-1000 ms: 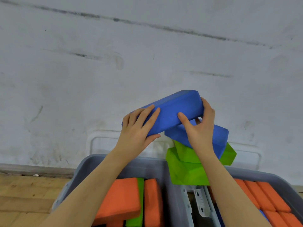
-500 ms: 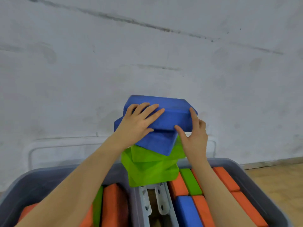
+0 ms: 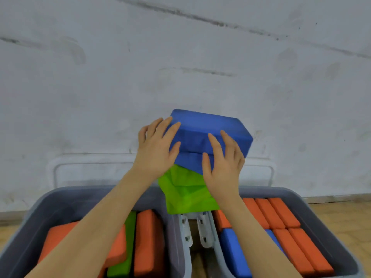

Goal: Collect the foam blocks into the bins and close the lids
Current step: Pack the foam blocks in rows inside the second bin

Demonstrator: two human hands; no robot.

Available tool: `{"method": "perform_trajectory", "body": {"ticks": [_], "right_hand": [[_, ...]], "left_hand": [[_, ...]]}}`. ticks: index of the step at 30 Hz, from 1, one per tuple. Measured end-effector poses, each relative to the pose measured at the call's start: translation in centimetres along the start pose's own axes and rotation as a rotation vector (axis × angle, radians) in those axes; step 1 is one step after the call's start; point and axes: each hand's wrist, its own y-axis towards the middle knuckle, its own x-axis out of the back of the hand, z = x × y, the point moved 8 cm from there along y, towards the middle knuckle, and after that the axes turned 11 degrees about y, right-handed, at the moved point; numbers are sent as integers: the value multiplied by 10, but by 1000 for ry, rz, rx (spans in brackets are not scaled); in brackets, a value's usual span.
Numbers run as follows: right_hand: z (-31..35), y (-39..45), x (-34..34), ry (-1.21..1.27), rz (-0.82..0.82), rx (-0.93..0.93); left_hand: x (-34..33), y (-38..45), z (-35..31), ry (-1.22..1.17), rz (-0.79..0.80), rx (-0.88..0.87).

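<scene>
A stack of foam blocks stands on the meeting rims of two grey bins: two green blocks below, a lower blue block and a top blue block above. My left hand holds the top blue block's left end, fingers along its edge and thumb on its front face. My right hand lies flat on the front of both blue blocks, fingers straight. The left bin holds orange blocks and a green one. The right bin holds orange blocks and blue ones.
A scuffed white wall rises close behind the bins. Pale lid frames lean against it behind each bin. Grey latch clips hang between the bins. Wooden floor shows at the right and lower left.
The top blue block, held tilted above the stack a second ago, now lies on the lower blue block. My hands have slid down onto its front and left end.
</scene>
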Motion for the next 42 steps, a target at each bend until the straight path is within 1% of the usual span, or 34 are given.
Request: {"method": "perform_trajectory", "body": {"ticks": [2,4,6,8,12,15,17,18,20,23,24,26,28,30,32,34,36,39,42], "right_hand": [[26,-15,-20,63,32,50],[52,-35,-47,82,83,93],[76,-59,-79,116,164,120],[94,-88,-116,166,283,112],[109,-160,-194,199,582,42],[100,-215,-248,105,908,-65],[87,-253,-273,3,1145,-147],[79,-271,-282,-31,1232,-182],[67,-298,-293,-36,1321,-243],[52,-323,-302,105,1333,-386],[51,-329,-304,154,1337,-412],[54,-333,-304,236,1319,-405],[58,-326,-298,369,1214,-426],[64,-314,-289,501,1121,-436],[66,-297,-278,563,1021,-418],[67,-274,-263,570,886,-395],[66,-252,-249,526,773,-358],[66,-232,-230,432,721,-303],[61,-217,-211,366,683,-227]], "left_hand": [[9,-22,29,12,0,56],[12,-54,63,14,45,124],[7,-93,100,-2,140,214],[-5,-138,132,-12,271,296],[-35,-235,183,-13,551,406],[-63,-300,207,2,774,372],[-78,-339,217,62,970,351],[-83,-359,222,104,1076,354],[-92,-389,226,178,1207,354],[-96,-402,230,217,1249,387],[-97,-402,231,220,1264,401],[-97,-402,232,227,1280,376],[-96,-400,230,202,1253,346],[-94,-398,231,114,1234,380],[-92,-393,232,53,1204,421],[-89,-381,228,49,1125,440],[-91,-369,218,43,1050,449],[-99,-353,196,11,984,396],[-105,-337,169,-119,958,341]]}}
